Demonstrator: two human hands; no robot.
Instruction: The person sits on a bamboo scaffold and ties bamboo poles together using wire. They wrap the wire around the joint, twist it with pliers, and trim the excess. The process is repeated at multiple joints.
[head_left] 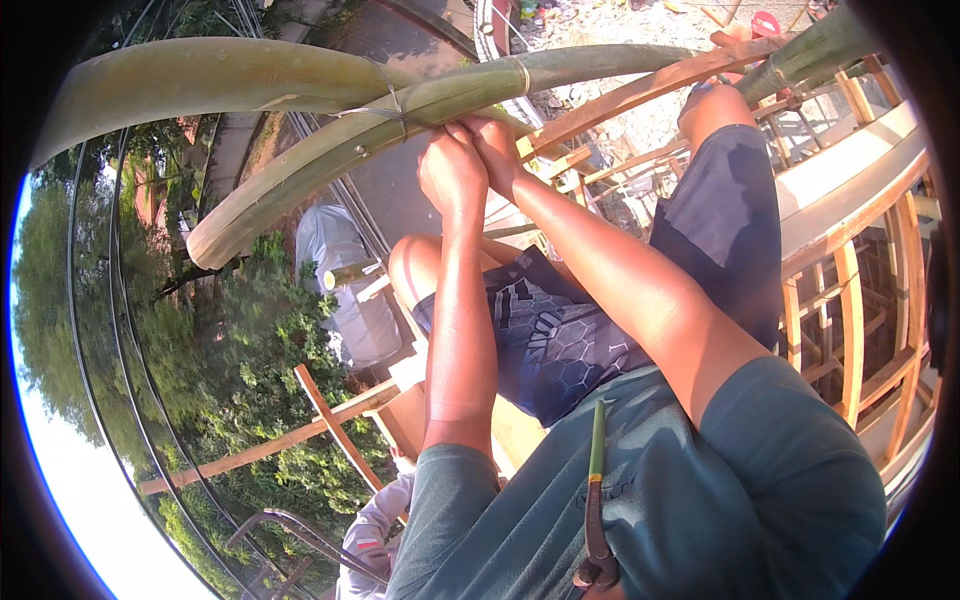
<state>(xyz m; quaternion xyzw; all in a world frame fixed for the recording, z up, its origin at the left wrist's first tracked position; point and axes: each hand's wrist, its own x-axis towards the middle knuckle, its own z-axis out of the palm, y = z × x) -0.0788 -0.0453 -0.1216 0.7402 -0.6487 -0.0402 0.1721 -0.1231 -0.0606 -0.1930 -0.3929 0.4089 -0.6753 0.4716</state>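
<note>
Two green bamboo poles cross in front of me, the thicker pole [200,80] at the upper left and a cut-ended pole [300,170] running under it toward the right. A thin wire tie [398,105] binds them at the crossing. Just below that joint, my left hand [452,172] is closed, knuckles up. My right hand [490,148] is closed too and presses against it. Both touch or nearly touch the cut-ended pole's underside; what their fingers grip is hidden. Pincers [597,500] with a green handle show before my shirt front, held by neither hand.
A wooden beam [620,100] extends to the upper right, beside another bamboo pole [820,55]. Timber framing [850,320] stands at right. Power cables [120,280] pass on the left. Below are a covered vehicle [350,290], trees, and another person's sleeve [375,530].
</note>
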